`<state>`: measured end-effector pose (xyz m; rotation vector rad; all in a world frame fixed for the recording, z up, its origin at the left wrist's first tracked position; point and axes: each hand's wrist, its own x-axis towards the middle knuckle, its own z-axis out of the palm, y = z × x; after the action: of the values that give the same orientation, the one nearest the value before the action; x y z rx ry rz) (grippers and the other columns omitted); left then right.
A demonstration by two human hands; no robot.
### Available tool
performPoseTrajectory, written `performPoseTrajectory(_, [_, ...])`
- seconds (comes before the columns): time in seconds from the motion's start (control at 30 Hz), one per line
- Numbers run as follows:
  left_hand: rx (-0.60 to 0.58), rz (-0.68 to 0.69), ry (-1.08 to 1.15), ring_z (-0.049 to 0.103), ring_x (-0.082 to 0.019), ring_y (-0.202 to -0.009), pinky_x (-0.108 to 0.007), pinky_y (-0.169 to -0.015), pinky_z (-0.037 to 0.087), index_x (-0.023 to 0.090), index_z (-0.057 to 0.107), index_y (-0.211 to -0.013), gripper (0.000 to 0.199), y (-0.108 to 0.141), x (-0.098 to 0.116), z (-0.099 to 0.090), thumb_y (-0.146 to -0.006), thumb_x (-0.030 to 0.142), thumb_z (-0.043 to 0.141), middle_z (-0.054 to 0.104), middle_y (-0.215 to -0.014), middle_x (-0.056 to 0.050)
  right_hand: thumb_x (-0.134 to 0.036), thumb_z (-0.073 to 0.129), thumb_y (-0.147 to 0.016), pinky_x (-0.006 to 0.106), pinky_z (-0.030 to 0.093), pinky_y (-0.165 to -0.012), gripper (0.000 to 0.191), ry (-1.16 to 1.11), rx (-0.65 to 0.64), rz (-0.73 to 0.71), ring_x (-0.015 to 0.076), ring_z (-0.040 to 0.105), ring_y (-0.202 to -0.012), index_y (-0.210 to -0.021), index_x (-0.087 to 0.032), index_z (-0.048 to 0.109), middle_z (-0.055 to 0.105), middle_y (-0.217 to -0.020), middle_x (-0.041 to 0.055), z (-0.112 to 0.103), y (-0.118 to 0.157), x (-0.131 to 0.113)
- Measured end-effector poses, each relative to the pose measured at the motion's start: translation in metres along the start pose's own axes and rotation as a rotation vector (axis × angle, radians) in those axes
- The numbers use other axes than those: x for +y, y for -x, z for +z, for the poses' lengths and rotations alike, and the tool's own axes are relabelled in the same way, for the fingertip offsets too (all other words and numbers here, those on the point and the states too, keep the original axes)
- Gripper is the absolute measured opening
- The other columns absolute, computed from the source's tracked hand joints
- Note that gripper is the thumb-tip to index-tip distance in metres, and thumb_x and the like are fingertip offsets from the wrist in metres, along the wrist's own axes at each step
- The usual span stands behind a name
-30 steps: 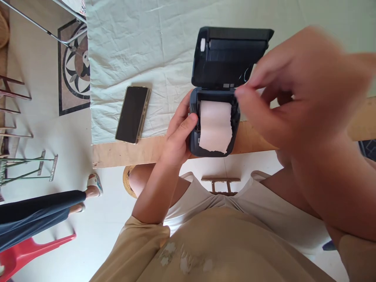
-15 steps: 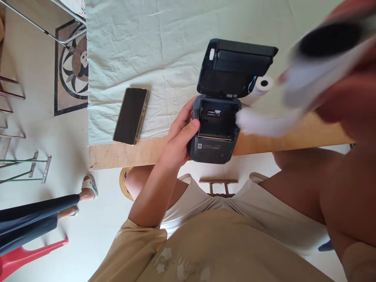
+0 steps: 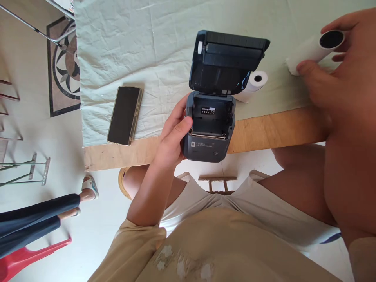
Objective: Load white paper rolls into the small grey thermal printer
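Pointing lid outward along its long axis: printer in left grip, roll in right grip.

Diffuse light whitens the glossy pale tile floor, leaves the person's bare right hand dim and slightly soft, and glints bluish on the open black plastic lid, with wide-angle stretching toward the margins.
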<state>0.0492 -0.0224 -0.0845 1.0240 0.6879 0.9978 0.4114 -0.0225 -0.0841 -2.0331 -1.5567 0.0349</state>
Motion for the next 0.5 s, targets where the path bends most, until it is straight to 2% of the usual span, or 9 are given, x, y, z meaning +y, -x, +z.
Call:
performPoseTrajectory(0.03, [0.014,-0.016,-0.005,0.044,-0.039,-0.180,-0.053,-0.138,0.056,0.036,0.081,-0.139,0.045,0.000,0.001,0.001,-0.105,0.066,0.076,0.081,-0.158,0.001,-0.032,0.086,-0.093,0.043,0.057,-0.088,0.055,0.036,0.043,0.059,0.0313,0.081,-0.116,-0.146,-0.033,0.073,0.080,-0.136,0.0096,0.001,-0.002,0.000])
performPoseTrajectory(0.1, [0.019,-0.023,-0.008,0.044,-0.038,-0.180,-0.053,-0.141,0.052,0.036,0.081,-0.138,0.044,0.001,0.004,0.002,-0.106,0.064,0.076,0.082,-0.157,0.001,-0.030,0.089,-0.089,0.045,0.057,-0.093,0.064,0.044,0.097,0.074,0.0327,0.081,-0.119,-0.152,-0.031,0.074,0.083,-0.137,0.0096,-0.002,0.000,-0.006])
performPoseTrajectory(0.2, [-0.042,-0.019,0.019,0.042,-0.038,-0.181,-0.053,-0.143,0.049,0.035,0.081,-0.142,0.040,0.002,0.004,0.000,-0.109,0.056,0.073,0.078,-0.163,0.003,-0.033,0.084,-0.095,0.046,0.058,-0.106,0.062,-0.124,0.229,-0.150,0.0335,0.079,-0.132,-0.156,-0.031,0.072,0.077,-0.150,0.0098,-0.010,0.013,-0.036])
performPoseTrajectory(0.23, [-0.051,-0.012,0.026,0.041,-0.038,-0.182,-0.053,-0.144,0.049,0.035,0.081,-0.142,0.040,0.002,0.003,-0.001,-0.109,0.055,0.073,0.077,-0.165,0.003,-0.032,0.079,-0.100,0.044,0.059,-0.107,0.059,-0.182,0.202,-0.242,0.0317,0.078,-0.133,-0.158,-0.031,0.069,0.078,-0.147,0.0098,-0.010,0.018,-0.049])
performPoseTrajectory(0.27, [-0.044,-0.001,0.027,0.040,-0.038,-0.182,-0.054,-0.144,0.049,0.035,0.081,-0.142,0.040,0.002,0.002,-0.002,-0.109,0.055,0.073,0.076,-0.166,0.003,-0.032,0.074,-0.103,0.043,0.060,-0.104,0.055,-0.192,0.102,-0.323,0.0304,0.078,-0.130,-0.158,-0.029,0.068,0.078,-0.144,0.0118,-0.006,0.022,-0.061])
performPoseTrajectory(0.3, [-0.030,0.007,0.021,0.039,-0.038,-0.182,-0.054,-0.144,0.049,0.035,0.081,-0.142,0.041,0.002,0.001,-0.002,-0.109,0.056,0.073,0.077,-0.165,0.002,-0.035,0.074,-0.104,0.042,0.061,-0.104,0.053,-0.165,-0.009,-0.370,0.0303,0.077,-0.130,-0.156,-0.026,0.067,0.074,-0.149,0.0151,0.001,0.025,-0.073])
performPoseTrajectory(0.33, [-0.015,0.014,0.013,0.039,-0.039,-0.183,-0.055,-0.144,0.048,0.034,0.081,-0.141,0.042,0.001,0.000,-0.002,-0.108,0.058,0.073,0.078,-0.164,0.000,-0.038,0.079,-0.100,0.041,0.061,-0.102,0.052,-0.131,-0.050,-0.377,0.0298,0.076,-0.126,-0.150,-0.026,0.069,0.074,-0.147,0.0159,0.010,0.027,-0.081])
performPoseTrajectory(0.4, [0.010,0.022,0.003,0.040,-0.039,-0.182,-0.055,-0.145,0.048,0.032,0.081,-0.138,0.043,0.001,0.000,-0.002,-0.106,0.061,0.075,0.079,-0.162,-0.002,-0.036,0.086,-0.093,0.037,0.060,-0.090,0.051,-0.056,-0.196,-0.303,0.0241,0.076,-0.107,-0.140,-0.026,0.070,0.074,-0.138,0.0142,0.033,0.024,-0.090])
performPoseTrajectory(0.5, [0.029,0.000,-0.002,0.038,-0.040,-0.183,-0.055,-0.145,0.048,0.033,0.081,-0.137,0.046,0.002,0.001,0.001,-0.103,0.064,0.080,0.077,-0.163,-0.003,-0.032,0.081,-0.094,0.032,0.055,-0.081,0.040,-0.007,-0.263,-0.205,0.0186,0.071,-0.099,-0.133,-0.025,0.071,0.073,-0.136,0.0122,0.058,0.016,-0.083])
